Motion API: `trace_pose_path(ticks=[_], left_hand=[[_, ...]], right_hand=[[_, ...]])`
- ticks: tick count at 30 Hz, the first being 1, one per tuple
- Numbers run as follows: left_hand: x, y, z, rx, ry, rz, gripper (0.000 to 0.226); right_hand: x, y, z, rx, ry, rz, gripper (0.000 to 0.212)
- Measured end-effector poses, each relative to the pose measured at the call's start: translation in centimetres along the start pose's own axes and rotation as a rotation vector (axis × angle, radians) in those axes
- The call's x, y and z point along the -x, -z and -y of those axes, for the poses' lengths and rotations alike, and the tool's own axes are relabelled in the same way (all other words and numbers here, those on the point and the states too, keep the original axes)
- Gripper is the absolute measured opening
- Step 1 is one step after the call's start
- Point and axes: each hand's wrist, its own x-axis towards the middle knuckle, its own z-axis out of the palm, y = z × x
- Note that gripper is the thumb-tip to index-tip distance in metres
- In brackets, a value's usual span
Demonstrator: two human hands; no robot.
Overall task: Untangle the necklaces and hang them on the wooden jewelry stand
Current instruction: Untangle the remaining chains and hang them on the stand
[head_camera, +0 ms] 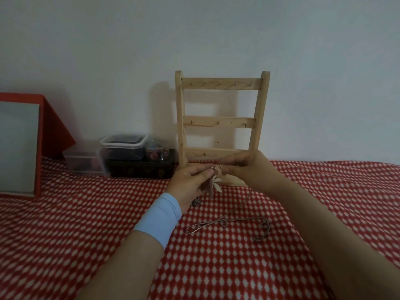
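The wooden jewelry stand (220,122) leans against the wall, its three bars with small hooks all bare. Just in front of its bottom bar, my left hand (190,182) and my right hand (244,167) pinch a necklace between fingertips. A pale leaf-shaped pendant (213,186) dangles below my left fingers, and a bunch of chain (195,201) hangs under my left palm. A second silver chain (233,224) lies loosely looped on the red patterned cloth (86,234) below my right forearm.
Clear plastic boxes (123,148), a small jar (157,151) and a dark box (140,167) sit left of the stand. A red-framed board (21,146) leans at the far left.
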Motion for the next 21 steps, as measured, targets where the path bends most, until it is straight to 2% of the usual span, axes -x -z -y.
trace_pose_path(ticks=[5, 9, 15, 18, 21], left_hand=[[0.07, -0.33, 0.2, 0.016, 0.005, 0.011, 0.015], [0.1, -0.26, 0.16, 0.045, -0.002, 0.021, 0.017], [0.42, -0.37, -0.13, 0.1, 0.005, 0.083, 0.015], [0.43, -0.23, -0.14, 0.095, 0.012, 0.087, 0.015], [0.49, -0.22, -0.04, 0.097, 0.007, 0.077, 0.015]], right_hand=[[0.02, -0.41, -0.01, -0.017, -0.005, -0.01, 0.041], [-0.11, -0.31, -0.27, -0.057, 0.014, -0.058, 0.014], [-0.09, -0.42, -0.28, -0.014, 0.049, -0.064, 0.008], [-0.18, -0.48, -0.37, 0.087, 0.065, -0.061, 0.007], [-0.04, -0.45, -0.27, 0.086, 0.063, -0.049, 0.006]])
